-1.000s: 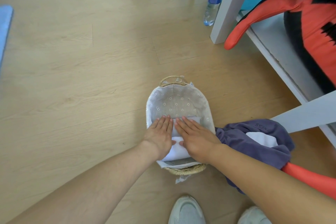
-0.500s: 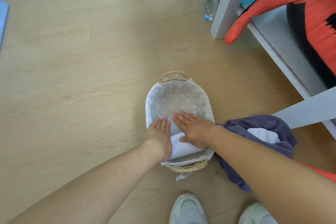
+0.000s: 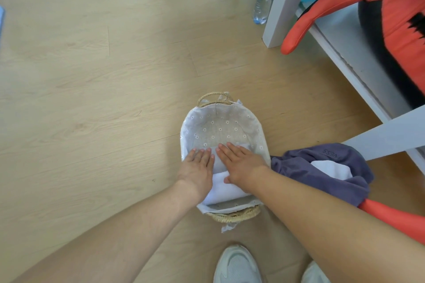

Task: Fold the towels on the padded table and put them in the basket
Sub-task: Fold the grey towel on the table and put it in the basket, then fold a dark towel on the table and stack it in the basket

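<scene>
Since a sec ago our right hand slid back beside the left hand; both lie flat, fingers straight, pressing the towel down in the basket near end. Towel's long axis runs w/ the basket's, fingertips pointing to the free far half. Walls hem both sides, so up is the open way out.
</scene>
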`<state>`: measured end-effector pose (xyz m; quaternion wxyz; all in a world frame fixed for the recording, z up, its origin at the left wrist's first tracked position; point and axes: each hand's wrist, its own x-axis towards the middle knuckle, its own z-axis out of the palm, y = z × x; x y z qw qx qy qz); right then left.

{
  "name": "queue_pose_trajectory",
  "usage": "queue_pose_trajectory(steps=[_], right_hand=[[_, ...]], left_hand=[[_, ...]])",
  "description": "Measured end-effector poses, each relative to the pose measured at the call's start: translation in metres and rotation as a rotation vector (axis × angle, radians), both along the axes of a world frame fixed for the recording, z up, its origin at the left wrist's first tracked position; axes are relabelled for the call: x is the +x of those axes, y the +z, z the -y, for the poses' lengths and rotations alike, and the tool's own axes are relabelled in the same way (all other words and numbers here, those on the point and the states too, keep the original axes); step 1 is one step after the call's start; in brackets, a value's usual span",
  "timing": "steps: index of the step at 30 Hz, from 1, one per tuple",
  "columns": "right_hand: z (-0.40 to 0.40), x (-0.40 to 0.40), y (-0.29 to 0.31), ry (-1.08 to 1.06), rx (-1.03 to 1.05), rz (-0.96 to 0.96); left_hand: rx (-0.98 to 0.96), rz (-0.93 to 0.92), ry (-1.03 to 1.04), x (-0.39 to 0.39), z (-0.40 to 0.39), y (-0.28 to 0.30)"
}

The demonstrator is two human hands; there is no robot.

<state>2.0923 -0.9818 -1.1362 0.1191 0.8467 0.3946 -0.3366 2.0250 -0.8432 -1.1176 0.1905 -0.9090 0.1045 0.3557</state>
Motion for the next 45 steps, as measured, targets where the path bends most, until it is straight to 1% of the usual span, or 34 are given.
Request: queue_pose_trajectory(steps=[2,4,6,7,8,9,10,11,12,13,15,16,17,18,19,20,21,22,23,24,25,26,28,30,32,35,36,37,38,40,42,43,44,45], right_hand=[[-0.001,0.001,0.003,0.006,0.016,0.009],[0.009,0.001,0.011,0.016,0.082,0.031],[0.033,-0.003,0.016,0.001,0.242,0.109],[0.044,-0.008,0.019,-0.057,0.4,0.18],[0.055,-0.013,0.023,-0.161,0.558,0.273],[0.069,-0.019,0.03,-0.294,0.672,0.386],[0.084,-0.028,0.036,-0.429,0.743,0.498],[0.097,-0.038,0.04,-0.541,0.743,0.61],[0.111,-0.046,0.041,-0.625,0.671,0.7],[0.127,-0.056,0.039,-0.707,0.568,0.724],[0.154,-0.074,0.041,-0.75,0.332,0.673],[0.172,-0.082,0.04,-0.701,0.245,0.646],[0.18,-0.085,0.044,-0.654,0.233,0.654],[0.169,-0.083,0.054,-0.734,0.196,0.644],[0.161,-0.087,0.064,-0.893,0.182,0.577],[0.157,-0.092,0.089,-1.228,0.24,0.262],[0.163,-0.092,0.093,-1.341,0.463,0.451],[0.166,-0.097,0.114,-1.392,0.718,0.373],[0.166,-0.105,0.137,-1.245,0.615,0.27],[0.17,-0.099,0.148,-1.052,0.715,0.285],[0.168,-0.096,0.162,-0.947,0.8,0.404],[0.181,-0.104,0.185,-0.889,0.86,0.35],[0.183,-0.11,0.226,-0.875,0.961,0.401],[0.185,-0.121,0.27,-0.851,1.038,0.37],[0.19,-0.14,0.316,-0.913,1.145,0.325],[0.214,-0.179,0.378,-1.012,1.411,0.287],[0.221,-0.197,0.393,-0.997,1.482,0.304],[0.229,-0.214,0.404,-0.953,1.51,0.348],[0.24,-0.236,0.415,-0.891,1.493,0.414],[0.254,-0.268,0.429,-0.801,1.347,0.528],[0.269,-0.289,0.442,-0.679,1.181,0.741],[0.276,-0.294,0.446,-0.643,1.137,0.832],[0.28,-0.299,0.453,-0.658,1.142,0.901],[0.284,-0.304,0.461,-0.712,1.188,0.953]], left_hand=[[0.036,-0.024,0.023,0.007,0.01,0.006],[0.078,-0.052,0.004,0.015,0.02,0.015],[0.118,-0.07,-0.024,0.022,0.03,0.031],[0.134,-0.072,-0.014,0.024,0.034,0.039],[0.136,-0.064,0.007,0.025,0.039,0.046],[0.116,-0.043,0.024,0.025,0.048,0.054],[0.072,-0.013,0.031,0.025,0.056,0.062],[0.004,0.03,0.027,0.024,0.066,0.068],[-0.086,0.084,0.015,0.022,0.074,0.073],[-0.186,0.132,0.002,0.019,0.082,0.077],[-0.369,0.186,-0.015,0.012,0.095,0.083],[-0.439,0.2,-0.018,0.008,0.1,0.085],[-0.502,0.213,-0.016,0.004,0.105,0.089],[-0.558,0.223,-0.004,0.001,0.108,0.094],[-0.608,0.231,0.016,-0.001,0.11,0.099],[-0.654,0.223,0.051,-0.003,0.112,0.105],[-0.701,0.214,0.093,-0.004,0.113,0.113],[-0.75,0.201,0.138,-0.005,0.114,0.122],[-0.807,0.187,0.177,-0.005,0.116,0.133],[-0.876,0.178,0.206,-0.005,0.118,0.145],[-0.946,0.167,0.229,-0.006,0.122,0.159],[-1.005,0.166,0.241,-0.007,0.126,0.173],[-1.072,0.187,0.237,-0.01,0.134,0.206],[-1.11,0.211,0.194,-0.018,0.142,0.241],[-1.196,0.226,0.183,-0.028,0.153,0.277],[-1.409,0.235,0.277,-0.05,0.174,0.331],[-1.494,0.228,0.327,-0.059,0.182,0.351],[-1.59,0.208,0.383,-0.067,0.19,0.369],[-1.683,0.178,0.434,-0.077,0.201,0.389],[-1.825,0.086,0.525,-0.093,0.221,0.419],[-1.922,-0.018,0.572,-0.109,0.243,0.446],[-1.957,-0.086,0.587,-0.116,0.256,0.457],[-1.969,-0.149,0.564,-0.124,0.269,0.467],[-1.965,-0.144,0.507,-0.127,0.282,0.47]])
